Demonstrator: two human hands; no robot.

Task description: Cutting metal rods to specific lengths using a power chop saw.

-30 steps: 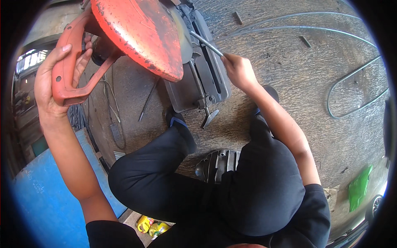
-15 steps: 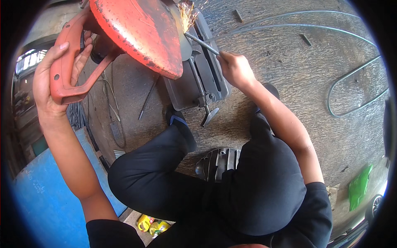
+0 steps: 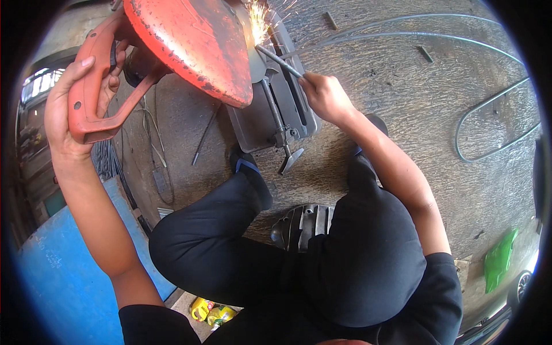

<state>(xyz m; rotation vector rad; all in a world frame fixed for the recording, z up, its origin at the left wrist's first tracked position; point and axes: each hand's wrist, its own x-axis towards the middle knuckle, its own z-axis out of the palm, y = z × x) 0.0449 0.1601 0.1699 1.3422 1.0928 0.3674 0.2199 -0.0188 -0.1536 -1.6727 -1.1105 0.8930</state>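
Note:
My left hand [image 3: 72, 109] is wrapped round the red handle [image 3: 80, 106] of a cut-off saw at the upper left. The saw's worn red blade guard [image 3: 190, 52] covers much of its grey disc [image 3: 257, 66]. In my right hand [image 3: 328, 95] is a metal rod [image 3: 282, 62], gripped near its lower end, its far tip at the disc's edge. Bright sparks [image 3: 259, 26] spray up from that spot. Below lies the saw's grey base [image 3: 247, 129] with a screw clamp [image 3: 276, 115], whose handle points toward me.
Bent lengths of metal rod [image 3: 460, 123] lie on the floor at the right, with short offcuts [image 3: 425, 54] nearby. A blue sheet [image 3: 69, 270] is at the lower left. A ribbed metal part [image 3: 307, 227] lies between my legs. Cables [image 3: 152, 126] run beside the saw.
The spark spray is brighter and wider. The saw's guard and handle have shifted very slightly left, my left hand with them. My right hand has barely moved.

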